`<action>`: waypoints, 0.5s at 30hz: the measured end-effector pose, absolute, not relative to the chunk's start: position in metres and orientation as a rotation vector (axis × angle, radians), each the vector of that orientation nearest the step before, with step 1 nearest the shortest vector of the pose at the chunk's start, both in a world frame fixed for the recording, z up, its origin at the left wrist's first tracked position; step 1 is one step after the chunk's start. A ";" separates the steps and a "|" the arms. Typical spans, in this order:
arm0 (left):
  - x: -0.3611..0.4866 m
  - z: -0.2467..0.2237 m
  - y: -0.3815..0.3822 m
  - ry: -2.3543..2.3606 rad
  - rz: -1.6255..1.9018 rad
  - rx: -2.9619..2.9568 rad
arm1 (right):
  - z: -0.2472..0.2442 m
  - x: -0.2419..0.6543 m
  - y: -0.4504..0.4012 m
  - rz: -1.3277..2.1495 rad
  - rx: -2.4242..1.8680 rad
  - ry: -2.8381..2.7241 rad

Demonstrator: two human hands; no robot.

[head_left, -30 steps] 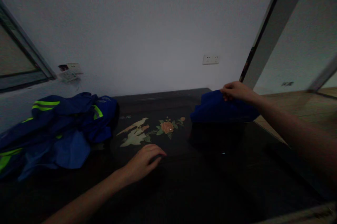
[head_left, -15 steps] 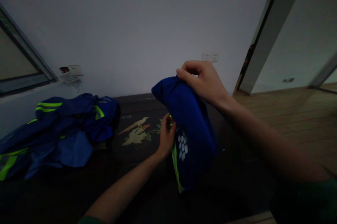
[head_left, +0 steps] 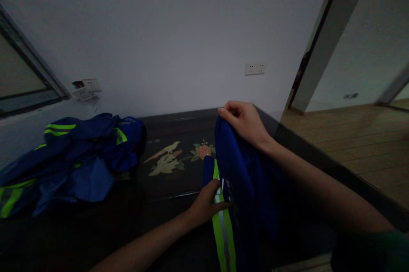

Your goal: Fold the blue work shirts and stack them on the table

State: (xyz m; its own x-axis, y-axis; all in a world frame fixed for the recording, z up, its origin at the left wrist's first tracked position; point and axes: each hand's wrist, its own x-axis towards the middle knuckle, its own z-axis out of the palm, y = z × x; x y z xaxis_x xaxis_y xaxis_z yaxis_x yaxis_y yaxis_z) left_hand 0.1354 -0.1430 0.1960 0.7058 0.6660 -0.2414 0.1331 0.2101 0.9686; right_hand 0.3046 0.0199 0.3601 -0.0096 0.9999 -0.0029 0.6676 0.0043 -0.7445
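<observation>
A blue work garment [head_left: 238, 157] with a yellow-green and silver reflective stripe hangs in front of me over a dark table. My right hand [head_left: 246, 121] pinches its upper edge between thumb and fingers and holds it raised. Lower on the left side, my left hand [head_left: 206, 204] grips the garment at the reflective stripe, thumb and forefinger apart across it; its other fingers are partly hidden. White print on the fabric shows just beyond the left thumb. The garment's lower part fades into shadow.
A crumpled heap of blue clothing [head_left: 89, 148] with reflective strips lies at the left. The dark table [head_left: 179, 121] bears a bird-and-flower inlay [head_left: 166, 159]. Behind stands a white wall with a socket plate [head_left: 254, 68]. Wooden floor [head_left: 351, 140] and a doorway are at the right.
My right hand has lowered slightly with the garment's top edge. My left hand has moved down and nearer, and the garment has turned so that its wide reflective stripe shows.
</observation>
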 end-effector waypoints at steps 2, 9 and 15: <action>0.137 0.194 -0.147 0.770 0.427 1.368 | 0.355 0.311 0.010 0.837 -1.785 -1.723; 0.105 0.191 -0.117 0.940 0.419 1.491 | 0.367 0.389 -0.007 1.217 -1.896 -1.607; 0.057 0.235 -0.028 1.194 0.446 1.729 | 0.374 0.424 -0.004 1.394 -1.964 -1.991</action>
State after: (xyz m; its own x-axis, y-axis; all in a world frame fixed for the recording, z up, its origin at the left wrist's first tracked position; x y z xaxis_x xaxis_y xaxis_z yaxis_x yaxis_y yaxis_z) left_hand 0.0574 -0.0275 0.2353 0.4561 0.8655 -0.2071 0.5174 -0.0685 0.8530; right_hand 0.4241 -0.0043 0.3737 -0.2102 0.8083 -0.5500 0.7934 -0.1877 -0.5791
